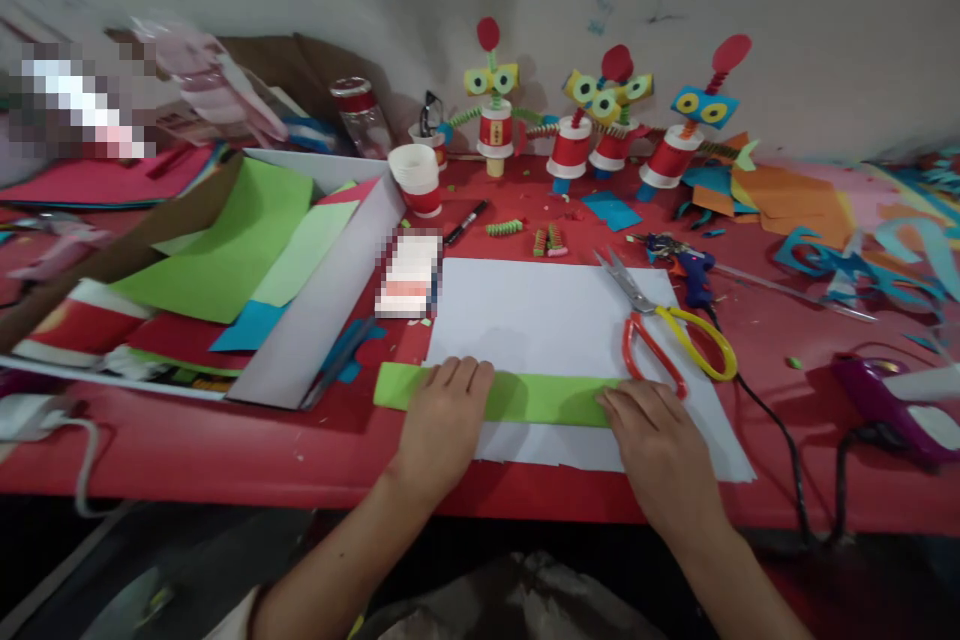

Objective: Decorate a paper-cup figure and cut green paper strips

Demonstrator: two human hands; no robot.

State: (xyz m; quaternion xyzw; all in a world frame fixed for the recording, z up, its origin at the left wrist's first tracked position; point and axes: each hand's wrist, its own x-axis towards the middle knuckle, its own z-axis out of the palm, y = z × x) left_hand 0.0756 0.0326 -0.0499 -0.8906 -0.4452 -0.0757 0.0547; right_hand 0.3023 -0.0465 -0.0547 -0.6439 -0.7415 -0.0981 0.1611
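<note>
A long strip of folded light-green paper lies crosswise over the front part of a white paper sheet. My left hand presses on it near its left end, fingers curled together over the strip. At the right end my right hand grips the strip, its fingers closed and the thumb hidden. Just beyond my right hand, scissors with one orange and one yellow handle rest on the sheet, blades parted.
To the left stands a white box of coloured paper. A phone, black pen and paper cups lie beyond. Several red cup figures line the wall. A blue glue gun and a purple one are at right, with black cords.
</note>
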